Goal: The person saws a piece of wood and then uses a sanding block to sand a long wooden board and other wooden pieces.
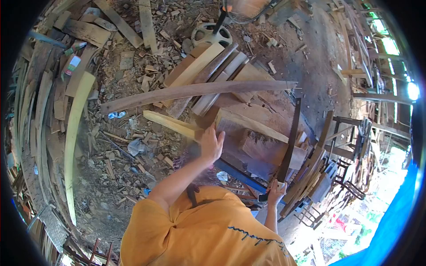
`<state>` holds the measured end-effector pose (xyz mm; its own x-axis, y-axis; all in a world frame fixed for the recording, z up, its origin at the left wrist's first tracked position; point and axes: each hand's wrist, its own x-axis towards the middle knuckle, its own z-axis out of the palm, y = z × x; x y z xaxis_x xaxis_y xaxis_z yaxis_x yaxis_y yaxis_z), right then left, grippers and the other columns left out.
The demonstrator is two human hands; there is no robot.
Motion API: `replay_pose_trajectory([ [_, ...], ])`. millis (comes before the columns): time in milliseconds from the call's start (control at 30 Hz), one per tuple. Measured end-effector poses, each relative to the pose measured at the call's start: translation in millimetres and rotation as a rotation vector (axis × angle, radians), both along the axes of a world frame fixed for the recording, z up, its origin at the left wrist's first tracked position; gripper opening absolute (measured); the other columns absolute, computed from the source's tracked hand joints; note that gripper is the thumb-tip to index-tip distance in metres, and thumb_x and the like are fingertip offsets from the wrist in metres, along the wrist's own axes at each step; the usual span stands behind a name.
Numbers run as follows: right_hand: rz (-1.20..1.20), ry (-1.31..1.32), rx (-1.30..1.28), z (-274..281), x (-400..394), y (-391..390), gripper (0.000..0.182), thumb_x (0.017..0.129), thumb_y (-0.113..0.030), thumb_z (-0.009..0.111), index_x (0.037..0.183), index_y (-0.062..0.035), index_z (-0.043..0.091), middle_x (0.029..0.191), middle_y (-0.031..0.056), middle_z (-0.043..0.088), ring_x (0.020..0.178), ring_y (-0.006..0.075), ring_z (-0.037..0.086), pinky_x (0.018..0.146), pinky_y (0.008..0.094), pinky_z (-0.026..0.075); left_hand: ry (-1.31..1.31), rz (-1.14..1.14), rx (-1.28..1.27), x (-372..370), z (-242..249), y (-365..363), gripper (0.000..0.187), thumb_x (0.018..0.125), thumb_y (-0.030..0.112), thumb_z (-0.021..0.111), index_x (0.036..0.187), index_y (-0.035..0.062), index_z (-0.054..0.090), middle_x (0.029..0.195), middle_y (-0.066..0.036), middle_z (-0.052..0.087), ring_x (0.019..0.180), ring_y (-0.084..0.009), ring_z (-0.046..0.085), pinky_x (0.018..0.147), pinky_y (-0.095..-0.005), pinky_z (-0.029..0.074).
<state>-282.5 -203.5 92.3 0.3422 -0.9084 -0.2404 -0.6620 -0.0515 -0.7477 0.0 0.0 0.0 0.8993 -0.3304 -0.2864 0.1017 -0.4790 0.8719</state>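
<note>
My left hand (211,144) is at the near end of a pale yellow wood strip (171,124). Its fingers seem to grip the strip, and the hand hides that end. My right hand (276,193) is closed around the handle of a handsaw (290,137), whose long dark blade points up and away. Beside the blade lies a light wood board (253,124), with a rough wooden block (264,146) in front of it. A long curved brown plank (195,91) stretches crosswise beyond both hands.
Several cut beams (195,66) lie behind the curved plank, near a pale spoked wheel (211,33). Stacked planks (44,115) line the left side, with a curved yellowish slab (75,142) before them. Scraps cover the ground. More lumber (310,177) is piled at right.
</note>
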Motion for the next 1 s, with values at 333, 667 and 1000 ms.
replay_pose_trajectory([
  [333,-0.006,-0.032,0.001,-7,7,12,0.022,0.096,-0.018,0.065,0.094,-0.0063,0.047,0.064,0.0023,0.056,0.045,0.0095,0.054,0.040,0.0235,0.042,-0.053,-0.001,0.254,32,-10,-8,0.066,0.095,0.051,0.055,0.127,-0.0071,0.053,0.110,-0.029,0.063,0.104,-0.0446,0.060,0.090,-0.0500,0.046],
  [667,0.119,0.027,-0.012,28,8,6,0.035,0.091,-0.022,0.070,0.100,0.0000,0.044,0.081,0.0277,0.064,0.082,0.0491,0.064,0.066,0.0478,0.050,-0.642,-0.494,0.184,-14,90,-98,0.067,0.087,0.043,0.067,0.141,0.0110,0.044,0.133,-0.016,0.048,0.126,-0.0365,0.043,0.105,-0.0525,0.029],
  [1000,0.270,-0.329,0.194,9,-26,-13,0.040,0.087,-0.027,0.071,0.102,-0.0019,0.043,0.088,0.0239,0.058,0.084,0.0449,0.060,0.073,0.0505,0.049,-0.864,-1.099,0.783,-75,87,-186,0.138,0.053,0.057,0.087,0.154,0.0012,0.011,0.152,-0.027,0.027,0.141,-0.0431,0.026,0.114,-0.0553,0.019],
])
